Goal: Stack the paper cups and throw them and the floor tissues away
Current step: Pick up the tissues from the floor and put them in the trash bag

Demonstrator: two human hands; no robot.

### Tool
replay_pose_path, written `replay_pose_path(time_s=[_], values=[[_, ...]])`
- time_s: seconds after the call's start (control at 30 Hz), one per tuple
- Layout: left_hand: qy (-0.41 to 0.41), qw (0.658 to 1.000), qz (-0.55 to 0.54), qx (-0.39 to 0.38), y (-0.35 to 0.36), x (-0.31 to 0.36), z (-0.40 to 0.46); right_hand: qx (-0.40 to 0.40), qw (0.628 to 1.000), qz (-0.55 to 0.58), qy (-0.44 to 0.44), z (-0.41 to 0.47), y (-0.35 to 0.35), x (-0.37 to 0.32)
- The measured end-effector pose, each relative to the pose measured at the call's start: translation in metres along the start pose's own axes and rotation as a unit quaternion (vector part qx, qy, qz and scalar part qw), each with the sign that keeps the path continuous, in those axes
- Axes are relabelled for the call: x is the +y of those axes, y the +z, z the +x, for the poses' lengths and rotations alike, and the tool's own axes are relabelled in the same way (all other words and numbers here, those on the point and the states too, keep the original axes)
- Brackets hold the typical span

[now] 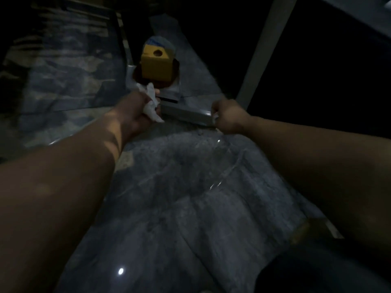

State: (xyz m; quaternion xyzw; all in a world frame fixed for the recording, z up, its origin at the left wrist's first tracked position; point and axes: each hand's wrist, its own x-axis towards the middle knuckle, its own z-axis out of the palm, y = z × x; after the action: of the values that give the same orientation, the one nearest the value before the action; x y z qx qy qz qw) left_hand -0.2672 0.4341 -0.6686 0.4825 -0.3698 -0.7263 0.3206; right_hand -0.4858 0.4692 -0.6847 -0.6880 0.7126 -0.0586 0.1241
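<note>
The scene is dim and blurred. My left hand [135, 111] is closed around a crumpled white tissue [152, 102], held just in front of a bin [169, 92] with a round dark opening. A yellow box [156, 64] with a hole in its top sticks out of that opening. My right hand [227, 117] is fisted to the right of the bin, with a small scrap of white tissue [214, 117] showing at its fingers. No paper cups are visible.
Grey-blue marbled floor tiles [179, 197] spread below my arms. A pale table leg [264, 49] slants up at the right, with a dark area beyond it. A dark piece of furniture [114, 28] stands at the upper left.
</note>
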Motion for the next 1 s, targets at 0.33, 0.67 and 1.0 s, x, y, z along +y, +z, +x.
replay_pose_path(time_s=[0.33,0.67,1.0], values=[[0.070,0.988,-0.046,-0.128,0.081,0.011,0.002,0.022,0.996,0.077,-0.035,-0.069,-0.059,0.052],[0.112,0.949,0.064,-0.287,0.215,-0.009,-0.044,0.024,0.974,0.218,0.049,-0.207,-0.115,0.124],[0.193,0.840,0.207,-0.463,0.332,-0.103,-0.098,0.218,0.946,0.170,0.170,-0.352,-0.127,0.174]])
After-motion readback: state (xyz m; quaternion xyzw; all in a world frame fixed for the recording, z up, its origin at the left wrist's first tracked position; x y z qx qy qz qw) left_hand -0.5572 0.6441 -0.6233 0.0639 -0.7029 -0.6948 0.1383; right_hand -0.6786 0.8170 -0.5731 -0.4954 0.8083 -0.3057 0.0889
